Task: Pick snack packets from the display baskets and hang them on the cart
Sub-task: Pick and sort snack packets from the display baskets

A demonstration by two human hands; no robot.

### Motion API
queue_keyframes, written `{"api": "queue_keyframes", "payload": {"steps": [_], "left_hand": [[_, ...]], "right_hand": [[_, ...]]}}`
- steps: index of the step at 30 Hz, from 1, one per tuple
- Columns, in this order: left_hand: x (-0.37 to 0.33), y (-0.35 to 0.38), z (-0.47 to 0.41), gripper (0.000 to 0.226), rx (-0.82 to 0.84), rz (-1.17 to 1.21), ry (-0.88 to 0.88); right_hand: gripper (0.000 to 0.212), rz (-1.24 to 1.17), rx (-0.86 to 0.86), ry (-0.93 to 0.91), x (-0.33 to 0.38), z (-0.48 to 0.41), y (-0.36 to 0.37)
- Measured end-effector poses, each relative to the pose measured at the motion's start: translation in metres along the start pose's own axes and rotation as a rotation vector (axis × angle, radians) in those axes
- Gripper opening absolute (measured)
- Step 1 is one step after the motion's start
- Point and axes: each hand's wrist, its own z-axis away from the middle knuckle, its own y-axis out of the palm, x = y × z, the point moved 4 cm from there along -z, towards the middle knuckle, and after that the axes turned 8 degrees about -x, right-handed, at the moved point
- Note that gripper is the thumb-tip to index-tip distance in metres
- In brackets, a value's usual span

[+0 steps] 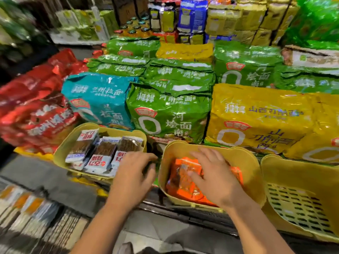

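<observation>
Two hands reach in: right hand (214,177) lies flat, fingers spread, on orange snack packets (181,189) in the middle yellow basket (253,173); left hand (132,176) curls beside it, grip unclear.

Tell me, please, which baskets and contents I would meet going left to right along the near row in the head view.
Left yellow plastic basket of white-and-brown snack packets → middle yellow plastic basket of orange foil packets, under the right hand → right slotted yellow plastic basket.

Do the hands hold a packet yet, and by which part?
No hold shows. The right hand rests spread on the orange packets in the middle basket; the left hand hovers by the left basket, lifting nothing.
</observation>
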Motion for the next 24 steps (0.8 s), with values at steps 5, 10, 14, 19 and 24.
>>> {"api": "queue_keyframes", "payload": {"steps": [5,10,14,19,24], "left_hand": [[0.070,-0.037,0.042,0.033,-0.077,-0.219,-0.242],[0.116,-0.074,0.097,0.035,-0.101,-0.358,-0.581],[0.161,-0.113,0.151,0.041,-0.099,-0.394,-0.847],[0.199,-0.170,0.218,0.045,-0.164,-0.457,-1.124],[0.250,-0.213,0.280,0.054,-0.153,-0.458,-1.297]], "right_hand": [[0.053,-0.002,0.053,-0.128,0.043,-0.019,0.016],[0.051,-0.028,0.109,-0.343,0.114,-0.036,0.045],[0.044,-0.082,0.173,-0.546,0.187,-0.037,0.084],[0.042,-0.097,0.276,-0.749,0.277,-0.029,0.135],[0.043,-0.063,0.346,-0.858,0.353,-0.022,0.201]]}}
